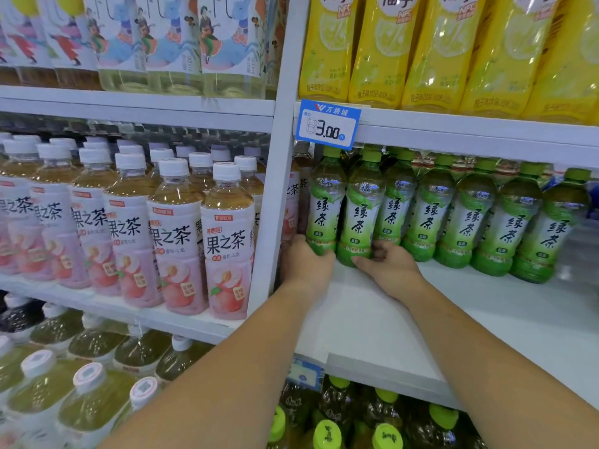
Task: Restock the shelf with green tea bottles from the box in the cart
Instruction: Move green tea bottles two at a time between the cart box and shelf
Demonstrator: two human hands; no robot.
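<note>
Left grip (306, 264) curled round base of leftmost green plastic tea bottle (324, 202); right grip (389, 267) clasps neighbour bottle (359, 215), likely aligning row at white shelf (372, 312) left end.

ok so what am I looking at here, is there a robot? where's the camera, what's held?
No robot: a person works with bare hands. The one picture comes from a wide-angle camera on their head, looking forward and down, so both forearms reach in from below. They face a white shop shelf with a row of green tea bottles at its back. The left hand holds the base of the leftmost green tea bottle; the right hand curls around the base of the next bottle. Both bottles stand on the shelf. Pink-labelled bottles fill the neighbouring bay, yellow bottles the shelf above. The cart and box are out of view.
</note>
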